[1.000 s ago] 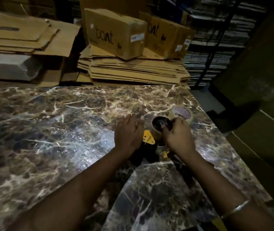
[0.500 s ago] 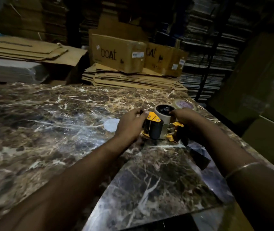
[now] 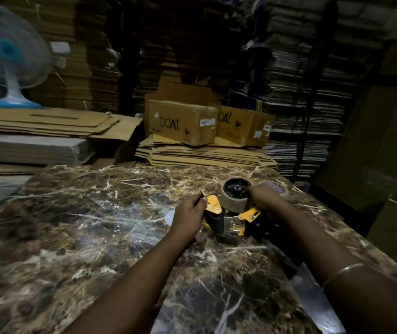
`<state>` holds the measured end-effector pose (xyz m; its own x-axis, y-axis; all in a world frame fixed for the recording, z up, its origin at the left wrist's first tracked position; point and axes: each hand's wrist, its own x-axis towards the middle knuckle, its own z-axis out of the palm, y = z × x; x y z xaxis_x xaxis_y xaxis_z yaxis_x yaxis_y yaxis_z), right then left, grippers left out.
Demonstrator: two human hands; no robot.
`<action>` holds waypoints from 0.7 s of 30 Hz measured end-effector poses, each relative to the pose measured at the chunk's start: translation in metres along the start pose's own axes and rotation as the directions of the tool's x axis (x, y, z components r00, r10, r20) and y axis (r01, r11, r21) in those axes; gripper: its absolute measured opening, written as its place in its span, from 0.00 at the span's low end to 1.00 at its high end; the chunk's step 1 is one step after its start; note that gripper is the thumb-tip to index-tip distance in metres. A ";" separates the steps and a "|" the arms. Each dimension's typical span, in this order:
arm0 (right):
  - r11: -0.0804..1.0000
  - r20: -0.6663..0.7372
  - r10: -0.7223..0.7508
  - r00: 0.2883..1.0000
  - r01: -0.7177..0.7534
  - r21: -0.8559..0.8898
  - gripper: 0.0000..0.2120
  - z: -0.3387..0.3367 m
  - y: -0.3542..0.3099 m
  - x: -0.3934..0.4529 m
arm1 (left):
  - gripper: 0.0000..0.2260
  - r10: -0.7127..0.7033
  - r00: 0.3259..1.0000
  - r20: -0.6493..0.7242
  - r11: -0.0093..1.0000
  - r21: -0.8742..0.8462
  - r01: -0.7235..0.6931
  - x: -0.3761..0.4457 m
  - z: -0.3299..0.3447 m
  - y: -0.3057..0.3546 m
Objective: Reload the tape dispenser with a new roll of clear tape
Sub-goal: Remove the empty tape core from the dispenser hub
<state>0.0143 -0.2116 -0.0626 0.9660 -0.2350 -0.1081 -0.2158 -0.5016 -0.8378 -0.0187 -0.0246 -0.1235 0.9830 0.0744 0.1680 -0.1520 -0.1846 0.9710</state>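
Hands at work on a yellow-and-black tape dispenser (image 3: 231,219) lying on its side on our marble-patterned tabletop (image 3: 96,225), toward the right edge. Our left hand (image 3: 189,216) curls against the dispenser's left end, fingers bent around the yellow side plate, with a thin dark tip poking up just above the fingertips; we cannot tell what that tip belongs to. Our right hand (image 3: 263,197) wraps the dispenser's right side, fingers reaching to the rim of the clear tape roll (image 3: 236,196) seated on the dispenser's black hub. A metal bangle (image 3: 342,272) rings the right wrist. Just beyond the dispenser, partly hidden behind the right hand, a second tape roll (image 3: 278,188) lies flat on the tabletop. Well beyond the dispenser, past the table's far edge, two brown "boAt" cartons (image 3: 183,121) sit on a stack of flattened cardboard (image 3: 204,154). Far to the dispenser's left, a white-and-blue table fan (image 3: 9,56) stands on more flattened cardboard.
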 end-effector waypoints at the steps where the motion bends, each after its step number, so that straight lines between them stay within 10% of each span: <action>1: 0.999 -0.011 -0.019 1.000 0.020 0.039 0.10 0.006 -0.002 0.001 | 0.16 -0.018 0.999 -0.034 0.999 -0.031 0.017 0.003 -0.003 -0.001; 11: 0.871 0.073 -0.325 0.943 0.268 0.412 0.06 0.067 -0.034 -0.004 | 0.08 -0.088 0.948 -0.304 0.978 -0.210 0.023 0.016 -0.065 0.008; 21: 0.775 0.021 -0.599 0.800 0.572 0.269 0.10 0.094 -0.044 0.001 | 0.21 0.107 0.949 -0.296 0.990 -0.055 -0.129 0.034 -0.105 0.013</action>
<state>0.0383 -0.1113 -0.0762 0.9056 0.1301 0.4038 0.4241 -0.2993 -0.8547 0.0014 0.0787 -0.0879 0.8862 0.3406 0.3141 -0.2831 -0.1386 0.9490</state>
